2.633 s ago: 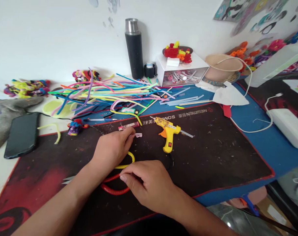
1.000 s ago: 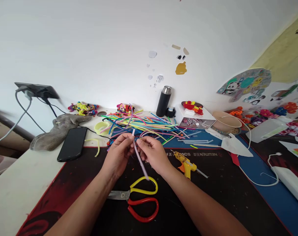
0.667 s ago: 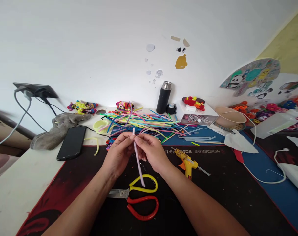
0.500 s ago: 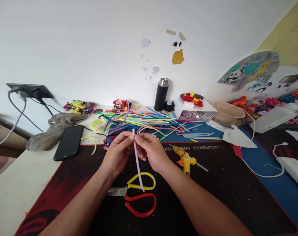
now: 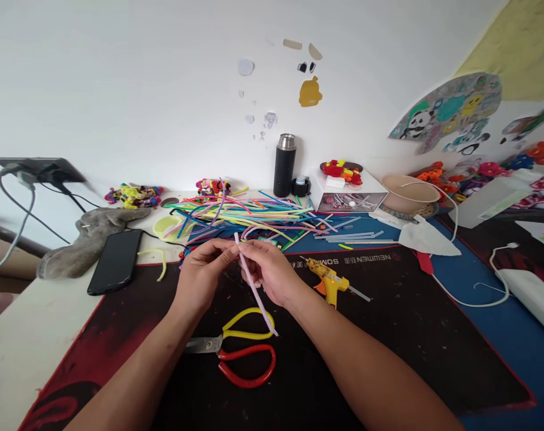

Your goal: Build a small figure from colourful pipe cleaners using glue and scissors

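A pale lilac pipe cleaner (image 5: 256, 291) is pinched near its upper end between the thumbs and fingers of both hands, its long end slanting down to the right. My left hand (image 5: 203, 270) is closed on it from the left. From the right, my right hand (image 5: 268, 270) grips it at almost the same spot. Below the hands, scissors (image 5: 246, 349) with one yellow and one red handle lie on the dark mat (image 5: 389, 359), blades to the left. The pipe cleaner's lower tip overlaps the yellow handle in view.
Behind the hands lies a pile of coloured pipe cleaners (image 5: 249, 212). A yellow glue gun (image 5: 330, 281) rests to the right, with clear glue sticks (image 5: 353, 237) beyond. A phone (image 5: 115, 262) is at left; a black thermos (image 5: 284, 167) stands by the wall.
The lower end of the pipe cleaner has swung to the right. Both hands still pinch its top. The whole view has shifted slightly.
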`<state>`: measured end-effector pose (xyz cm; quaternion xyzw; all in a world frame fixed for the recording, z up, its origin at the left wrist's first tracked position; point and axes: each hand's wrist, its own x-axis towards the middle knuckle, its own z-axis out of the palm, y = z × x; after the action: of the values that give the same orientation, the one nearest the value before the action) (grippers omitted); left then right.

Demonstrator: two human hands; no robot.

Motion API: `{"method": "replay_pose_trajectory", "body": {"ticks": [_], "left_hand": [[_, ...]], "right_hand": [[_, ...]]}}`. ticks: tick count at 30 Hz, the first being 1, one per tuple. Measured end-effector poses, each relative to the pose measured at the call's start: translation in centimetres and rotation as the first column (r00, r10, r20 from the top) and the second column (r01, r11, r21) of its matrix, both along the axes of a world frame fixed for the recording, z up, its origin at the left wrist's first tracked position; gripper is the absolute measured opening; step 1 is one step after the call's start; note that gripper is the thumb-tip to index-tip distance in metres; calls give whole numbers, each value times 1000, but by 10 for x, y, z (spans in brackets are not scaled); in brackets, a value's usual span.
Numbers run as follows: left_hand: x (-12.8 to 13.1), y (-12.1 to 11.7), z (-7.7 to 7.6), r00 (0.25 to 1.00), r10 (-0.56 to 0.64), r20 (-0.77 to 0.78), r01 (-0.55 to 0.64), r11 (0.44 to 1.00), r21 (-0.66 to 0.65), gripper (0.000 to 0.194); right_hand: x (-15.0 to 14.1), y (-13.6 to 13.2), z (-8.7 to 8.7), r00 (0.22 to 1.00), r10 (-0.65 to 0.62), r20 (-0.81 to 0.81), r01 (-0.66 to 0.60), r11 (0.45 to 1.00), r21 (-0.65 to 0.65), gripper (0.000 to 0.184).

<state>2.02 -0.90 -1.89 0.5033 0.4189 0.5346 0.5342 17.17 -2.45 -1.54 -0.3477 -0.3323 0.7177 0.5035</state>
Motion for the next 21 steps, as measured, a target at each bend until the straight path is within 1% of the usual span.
{"method": "replay_pose_trajectory", "body": {"ticks": [3,6,9,11,14,16,19,21], "left_hand": [[-1,-3,1,988,53,-144,-40,995,95,26],[-1,-7,2,942,145,-303,-77,972,223,19],[-1,-10,3,882,213,-421,-64,938,340,16],[-1,-11,5,847,232,-478,-34,922,386,19],[-1,-13,7,815,240,-527,-1,911,413,23],[-1,-15,8,806,233,-544,19,909,417,26],[-3,-13,7,811,200,-550,57,909,414,28],[-7,-9,6,820,165,-548,73,920,385,29]], "right_hand": [[0,0,0,1000,-7,-20,7,1000,-3,49],[1,1,-1,1000,-9,-9,9,1000,-7,48],[2,1,-2,1000,15,13,-16,1000,14,48],[2,1,-2,999,7,37,-9,999,45,48],[3,1,0,993,-42,106,33,996,86,48],[5,1,1,985,-66,159,50,993,106,49],[9,3,3,966,-95,239,63,989,137,48],[12,4,5,948,-102,301,56,986,158,44]]}}
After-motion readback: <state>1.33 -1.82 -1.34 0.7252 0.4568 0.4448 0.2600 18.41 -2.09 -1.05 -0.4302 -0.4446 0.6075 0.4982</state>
